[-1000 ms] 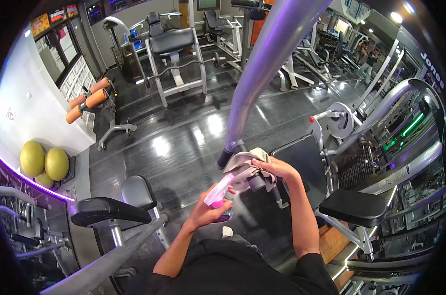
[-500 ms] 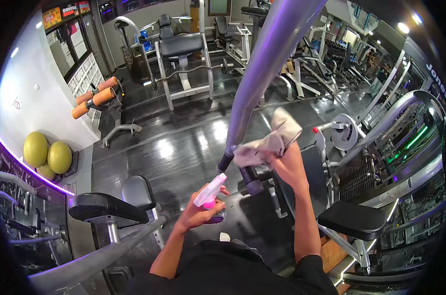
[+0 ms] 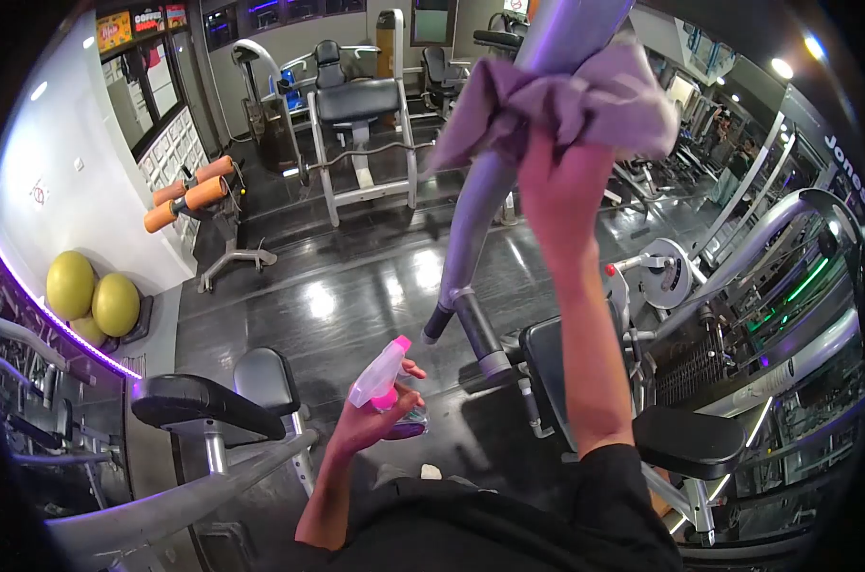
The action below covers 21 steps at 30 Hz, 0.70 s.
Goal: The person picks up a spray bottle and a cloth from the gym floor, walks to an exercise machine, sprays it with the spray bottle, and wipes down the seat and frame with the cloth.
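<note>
A grey metal machine arm (image 3: 473,214) slopes from the top of the view down to a black grip (image 3: 480,329) near the centre. High up on this arm lies a crumpled greyish-purple cloth (image 3: 595,100), pressed against the metal by my right hand (image 3: 561,195), whose fingers are closed round the cloth. Lower and to the left, my left hand (image 3: 370,424) is wrapped round a spray bottle (image 3: 380,377) with a pink and clear head. The bottle's lower part is partly hidden by the fingers.
Black padded seats (image 3: 204,404) stand at the lower left, and another pad (image 3: 690,440) is at the lower right. A weight plate (image 3: 663,274) is on the right. Yellow-green balls (image 3: 116,303) rest by the left wall. A bench with a curved bar (image 3: 360,100) stands ahead.
My right hand has moved up along the metal arm with the cloth, away from the black grip. My left hand and the spray bottle have shifted slightly left.
</note>
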Tool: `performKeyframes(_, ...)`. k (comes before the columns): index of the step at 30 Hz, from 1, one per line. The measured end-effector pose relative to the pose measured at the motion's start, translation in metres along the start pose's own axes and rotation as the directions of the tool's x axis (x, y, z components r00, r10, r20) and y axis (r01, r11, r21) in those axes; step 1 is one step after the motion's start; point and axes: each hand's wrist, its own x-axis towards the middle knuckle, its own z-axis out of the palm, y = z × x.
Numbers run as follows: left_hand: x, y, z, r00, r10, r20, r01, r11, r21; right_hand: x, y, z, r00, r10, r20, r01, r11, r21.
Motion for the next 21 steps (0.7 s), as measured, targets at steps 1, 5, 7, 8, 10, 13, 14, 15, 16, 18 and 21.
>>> performKeyframes(1,0.000,0.000,-0.002,1.000,-0.011,0.008,0.011,1.000,0.000,-0.010,-0.013,0.001,0.972,0.219,0.090,-0.235,0.932,0.275)
performKeyframes(5,0.002,-0.006,-0.009,0.999,-0.029,0.040,0.031,0.998,-0.057,-0.092,-0.030,0.014,0.855,0.409,0.317,-0.463,0.879,0.113)
performKeyframes(7,0.004,-0.003,-0.008,0.998,-0.042,0.045,0.044,0.998,-0.045,-0.119,-0.037,0.013,0.835,0.407,0.370,-0.454,0.890,0.045)
performKeyframes(8,0.005,-0.002,-0.008,0.997,-0.055,0.046,0.056,0.998,-0.032,-0.130,-0.039,0.012,0.811,0.406,0.421,-0.440,0.898,-0.018)
performKeyframes(10,0.006,-0.002,-0.007,0.998,-0.041,0.054,0.045,0.997,-0.060,-0.151,-0.042,0.011,0.783,0.434,0.445,-0.499,0.866,0.034)
performKeyframes(13,0.008,-0.005,-0.008,0.997,-0.027,0.073,0.034,0.994,-0.103,-0.168,-0.040,0.009,0.661,0.515,0.546,-0.596,0.802,-0.035)
performKeyframes(14,0.008,-0.006,-0.009,0.995,-0.029,0.091,0.040,0.992,-0.118,-0.171,-0.038,0.007,0.553,0.575,0.604,-0.619,0.768,-0.164)
performKeyframes(15,0.007,-0.007,-0.010,0.995,-0.033,0.092,0.044,0.992,-0.118,-0.167,-0.037,0.003,0.391,0.600,0.698,-0.633,0.726,-0.270)
performKeyframes(16,0.007,-0.008,-0.010,0.995,-0.044,0.094,0.054,0.993,-0.107,-0.168,-0.037,0.001,0.390,0.602,0.696,-0.634,0.724,-0.271)
performKeyframes(18,0.007,-0.008,-0.011,0.994,-0.053,0.096,0.062,0.993,-0.098,-0.171,-0.034,-0.003,0.116,0.625,0.772,-0.650,0.636,-0.417)
performKeyframes(21,0.005,-0.010,-0.014,0.995,-0.046,0.084,0.055,0.993,-0.106,-0.188,-0.012,-0.002,0.028,0.555,0.832,-0.763,0.549,-0.340)
